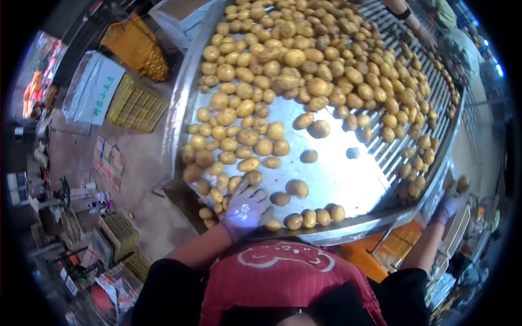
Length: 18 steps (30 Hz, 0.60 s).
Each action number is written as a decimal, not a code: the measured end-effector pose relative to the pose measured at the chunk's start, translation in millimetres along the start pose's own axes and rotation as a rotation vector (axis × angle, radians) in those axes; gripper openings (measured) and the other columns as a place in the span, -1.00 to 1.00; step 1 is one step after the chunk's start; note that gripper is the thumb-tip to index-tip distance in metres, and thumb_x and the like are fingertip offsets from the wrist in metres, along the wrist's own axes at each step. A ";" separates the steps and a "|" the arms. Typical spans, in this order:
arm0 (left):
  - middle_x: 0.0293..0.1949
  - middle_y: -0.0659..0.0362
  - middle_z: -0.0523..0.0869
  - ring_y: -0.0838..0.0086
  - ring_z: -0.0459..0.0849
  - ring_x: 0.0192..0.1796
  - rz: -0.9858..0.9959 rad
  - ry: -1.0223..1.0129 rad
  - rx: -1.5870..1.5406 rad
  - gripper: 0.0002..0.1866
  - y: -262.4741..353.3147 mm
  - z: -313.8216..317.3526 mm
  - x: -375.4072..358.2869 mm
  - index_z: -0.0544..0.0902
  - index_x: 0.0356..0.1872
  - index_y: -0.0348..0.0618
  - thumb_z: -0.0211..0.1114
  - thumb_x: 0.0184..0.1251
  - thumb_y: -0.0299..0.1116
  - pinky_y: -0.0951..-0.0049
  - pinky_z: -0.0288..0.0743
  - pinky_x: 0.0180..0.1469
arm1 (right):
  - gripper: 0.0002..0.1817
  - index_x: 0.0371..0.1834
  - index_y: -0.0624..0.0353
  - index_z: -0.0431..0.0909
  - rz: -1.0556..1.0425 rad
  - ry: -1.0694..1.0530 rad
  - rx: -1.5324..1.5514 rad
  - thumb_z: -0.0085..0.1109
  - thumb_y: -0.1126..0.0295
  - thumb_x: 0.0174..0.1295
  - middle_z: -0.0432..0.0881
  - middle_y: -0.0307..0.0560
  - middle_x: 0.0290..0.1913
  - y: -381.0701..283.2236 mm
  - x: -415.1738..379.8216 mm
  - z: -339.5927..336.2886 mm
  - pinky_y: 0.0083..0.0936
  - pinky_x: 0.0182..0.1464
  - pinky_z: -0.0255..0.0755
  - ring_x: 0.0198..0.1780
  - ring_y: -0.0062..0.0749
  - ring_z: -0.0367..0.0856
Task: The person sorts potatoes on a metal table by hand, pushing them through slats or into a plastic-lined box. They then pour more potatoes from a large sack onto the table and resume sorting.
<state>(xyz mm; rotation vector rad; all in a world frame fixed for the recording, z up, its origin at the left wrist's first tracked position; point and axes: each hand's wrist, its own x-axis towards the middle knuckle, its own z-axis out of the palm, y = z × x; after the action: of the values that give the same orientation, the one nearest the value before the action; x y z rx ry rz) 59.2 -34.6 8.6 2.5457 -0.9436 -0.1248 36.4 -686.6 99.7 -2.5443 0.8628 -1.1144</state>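
Many potatoes (293,57) lie on a metal sorting table (348,179), densest toward the back and left. My left hand (244,212), in a pale purple glove, rests palm down among potatoes at the near left corner, its fingers apart and touching them. Out past the table's right edge, my right hand (448,205), gloved the same way, has its fingers round a potato (463,185). A short row of potatoes (309,218) sits along the near edge.
Another person's hand (426,39) reaches over the slatted part at the back right. Yellow crates (136,104), a white box (93,87) and an orange sack (136,46) stand to the left. An orange container (399,239) sits below the near right edge.
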 end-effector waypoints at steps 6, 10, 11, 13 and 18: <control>-0.23 0.22 0.67 0.33 0.66 -0.09 -0.132 -0.069 -0.124 -0.90 -14.3 -26.2 -65.1 0.68 -0.31 0.00 0.32 0.21 -0.28 0.16 0.47 0.08 | -0.35 0.30 0.31 0.48 -0.468 -0.218 -0.076 0.42 0.16 0.24 0.59 0.22 0.27 -152.3 -42.7 130.0 -0.26 0.34 0.40 0.26 0.01 0.58; -0.08 0.14 0.68 0.20 0.67 -0.06 -0.140 0.166 -0.199 -0.71 -44.8 -56.4 -42.6 0.62 -0.09 -0.01 0.42 0.17 -0.32 0.15 0.47 0.04 | -0.31 0.30 0.04 0.57 -0.479 -0.481 -0.041 0.32 -0.15 0.20 0.51 0.25 0.33 -331.9 -131.4 215.4 0.14 0.43 0.21 0.49 0.23 0.26; -0.05 0.05 0.68 0.15 0.67 -0.06 -0.143 0.305 -0.077 -0.62 -52.5 -67.1 -23.3 0.58 0.01 -0.04 0.39 0.13 -0.41 0.12 0.48 0.05 | -0.26 0.34 -0.04 0.55 -0.495 -0.346 -0.119 0.28 -0.23 0.17 0.45 0.25 0.39 -353.8 -163.0 229.1 0.25 0.47 0.09 0.54 0.31 0.15; 0.05 -0.09 0.65 0.03 0.66 0.00 -0.215 0.458 0.102 -0.51 -85.7 -89.0 21.4 0.54 0.14 -0.09 0.35 0.12 -0.51 0.09 0.49 0.11 | -0.32 0.31 -0.08 0.56 -0.557 -0.585 0.017 0.22 -0.21 0.21 0.38 0.11 0.46 -387.0 -200.0 208.7 0.27 0.48 0.05 0.54 0.35 0.12; 0.16 -0.11 0.62 -0.02 0.62 0.14 -0.396 0.554 0.072 -0.53 -173.1 -74.5 116.0 0.57 0.18 -0.12 0.35 0.21 -0.33 0.05 0.45 0.21 | -0.44 0.29 -0.18 0.56 -0.950 -0.985 0.548 0.35 0.11 0.17 0.48 0.09 0.34 -377.5 -242.1 153.4 0.06 0.25 0.43 0.35 0.18 0.42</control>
<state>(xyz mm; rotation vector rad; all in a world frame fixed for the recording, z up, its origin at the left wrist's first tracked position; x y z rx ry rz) 269.0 35.4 11.3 2.5826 -0.2351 0.4839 178.2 -242.9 12.2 -2.4595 -0.8231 -0.0421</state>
